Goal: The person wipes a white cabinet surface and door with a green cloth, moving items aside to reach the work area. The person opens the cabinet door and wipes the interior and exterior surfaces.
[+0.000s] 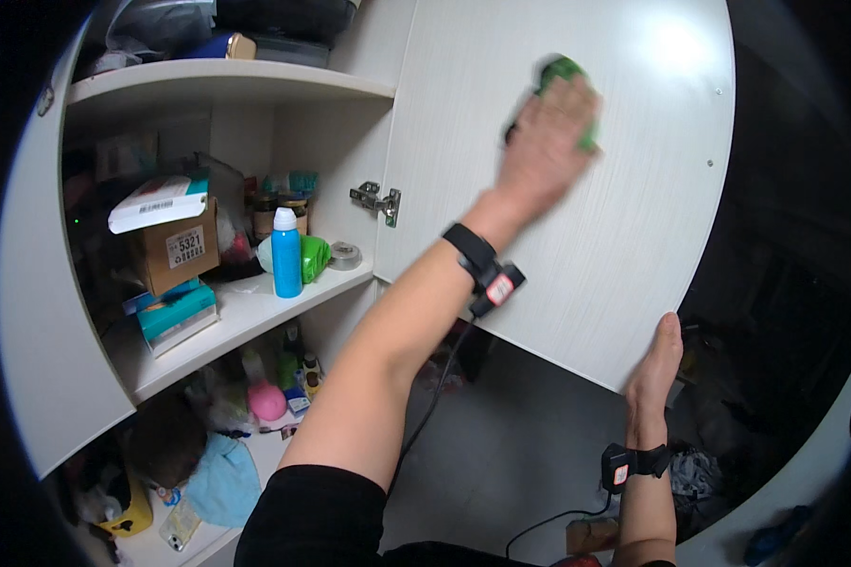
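Note:
My left hand (pixel 549 142) presses a green and dark cloth (pixel 562 69) flat against the inner face of a white wood-grain cabinet door (pixel 638 227). That hand is blurred, and its fingers point up the panel. The cloth shows only at the hand's edges. Lower right, my right hand (pixel 658 358) grips the free edge of the open door near its bottom corner, with the thumb in sight and the other fingers hidden behind the panel. Both wrists wear black straps with small cabled devices. A metal hinge (pixel 379 202) joins the door to the cabinet side.
On the middle shelf (pixel 248 301) stand a blue spray can (pixel 287 259), a green soft pack (pixel 315 259), a roll of tape (pixel 345 256) and stacked boxes (pixel 181 259). Below lie a light-blue cloth (pixel 225 482), a pink round object (pixel 267 401) and a phone (pixel 179 524). Another door (pixel 35 298) hangs left.

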Motion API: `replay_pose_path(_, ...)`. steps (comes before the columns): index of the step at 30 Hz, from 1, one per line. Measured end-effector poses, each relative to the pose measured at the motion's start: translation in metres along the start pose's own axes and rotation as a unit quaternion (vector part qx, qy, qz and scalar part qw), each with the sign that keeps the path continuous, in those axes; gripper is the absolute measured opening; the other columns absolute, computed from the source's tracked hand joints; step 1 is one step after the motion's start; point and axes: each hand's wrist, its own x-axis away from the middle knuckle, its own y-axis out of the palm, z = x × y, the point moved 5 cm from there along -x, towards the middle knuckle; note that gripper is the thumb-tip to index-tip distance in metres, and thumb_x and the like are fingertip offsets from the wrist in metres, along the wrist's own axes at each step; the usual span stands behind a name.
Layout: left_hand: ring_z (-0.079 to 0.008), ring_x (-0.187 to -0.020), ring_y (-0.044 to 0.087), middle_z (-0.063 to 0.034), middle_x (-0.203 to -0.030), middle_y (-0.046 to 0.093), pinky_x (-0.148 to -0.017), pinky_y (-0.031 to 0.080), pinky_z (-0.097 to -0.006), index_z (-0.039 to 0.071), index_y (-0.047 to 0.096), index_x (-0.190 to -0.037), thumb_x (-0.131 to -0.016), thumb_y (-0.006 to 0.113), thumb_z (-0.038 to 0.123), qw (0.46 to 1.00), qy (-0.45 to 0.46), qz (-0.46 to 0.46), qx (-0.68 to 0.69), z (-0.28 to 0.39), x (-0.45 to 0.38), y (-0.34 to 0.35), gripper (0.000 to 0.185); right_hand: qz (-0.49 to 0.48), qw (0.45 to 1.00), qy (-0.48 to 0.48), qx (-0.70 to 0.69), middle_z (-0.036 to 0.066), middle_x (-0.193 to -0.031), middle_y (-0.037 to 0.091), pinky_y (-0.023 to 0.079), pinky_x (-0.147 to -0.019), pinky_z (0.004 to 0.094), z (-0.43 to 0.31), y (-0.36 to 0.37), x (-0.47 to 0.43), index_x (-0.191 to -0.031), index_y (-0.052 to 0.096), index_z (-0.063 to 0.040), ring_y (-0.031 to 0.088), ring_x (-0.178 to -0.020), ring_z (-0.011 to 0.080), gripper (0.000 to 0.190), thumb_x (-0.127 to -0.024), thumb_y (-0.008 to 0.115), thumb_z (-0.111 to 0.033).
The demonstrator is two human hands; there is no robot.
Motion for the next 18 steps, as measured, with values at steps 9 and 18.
replay_pose_path(9, -0.0377, -0.163, 0.016, -0.0197, -0.177, 0.016, -0.130, 0.014, -0.0562, 0.004, 0.026, -0.168, -0.110, 0.050, 0.041, 0.900, -0.421, -0.017, -0.113, -0.137, 0.159, -0.072, 0.073, -0.011, 1.000, -0.022, 0.008, 0.014, -0.131, 0.067, 0.044, -0.109, 0.0337, -0.010, 0.002, 0.011, -0.134, 0.060, 0.007, 0.061, -0.118, 0.0193, 0.053, -0.115, 0.050, -0.041)
replay_pose_path(18, -0.0471, -0.161, 0.020, -0.0290, -0.172, 0.023, -0.128, 0.018, -0.0617, -0.002, 0.030, -0.165, -0.089, 0.076, 0.023, 0.983, -0.180, -0.042, 0.003, 0.037, 0.135, -0.040, 0.092, -0.019, 0.999, -0.007, -0.040, 0.014, -0.134, 0.066, 0.045, -0.110, 0.0339, -0.013, 0.007, 0.014, -0.139, 0.057, 0.007, 0.062, -0.121, 0.0205, 0.053, -0.115, 0.051, -0.040)
